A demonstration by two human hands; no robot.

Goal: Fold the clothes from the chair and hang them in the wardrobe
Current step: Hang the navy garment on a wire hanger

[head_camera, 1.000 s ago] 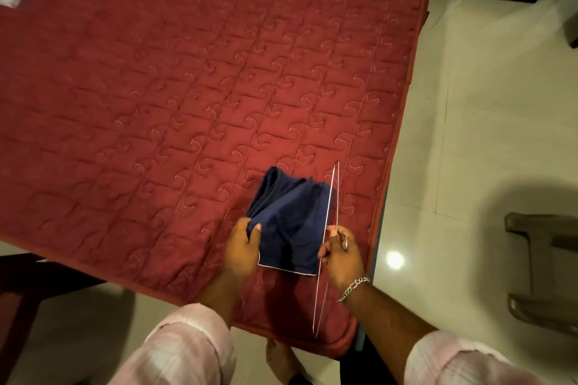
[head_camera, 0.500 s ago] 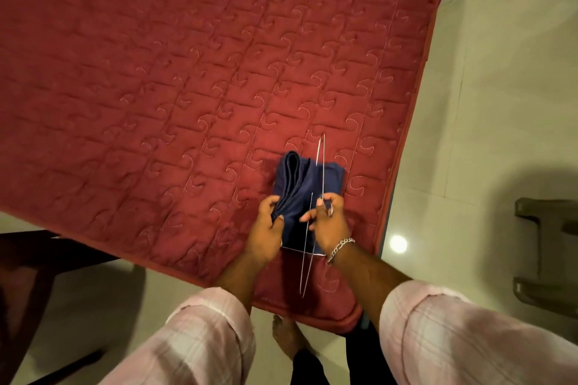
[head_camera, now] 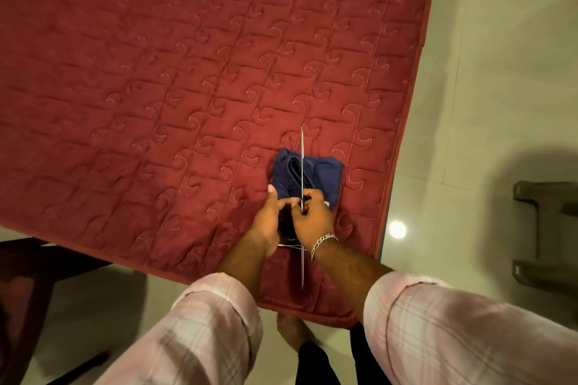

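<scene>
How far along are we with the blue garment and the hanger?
Done: the blue garment lies folded on the red mattress. In hand: the right hand grips the wire hanger over it, and the left hand holds the fold's near edge. Left: hanging it; no wardrobe is in view.

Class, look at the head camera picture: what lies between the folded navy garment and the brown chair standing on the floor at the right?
In the head view, only red quilted mattress, then bare pale floor tiles, separates the navy garment from the chair.
</scene>
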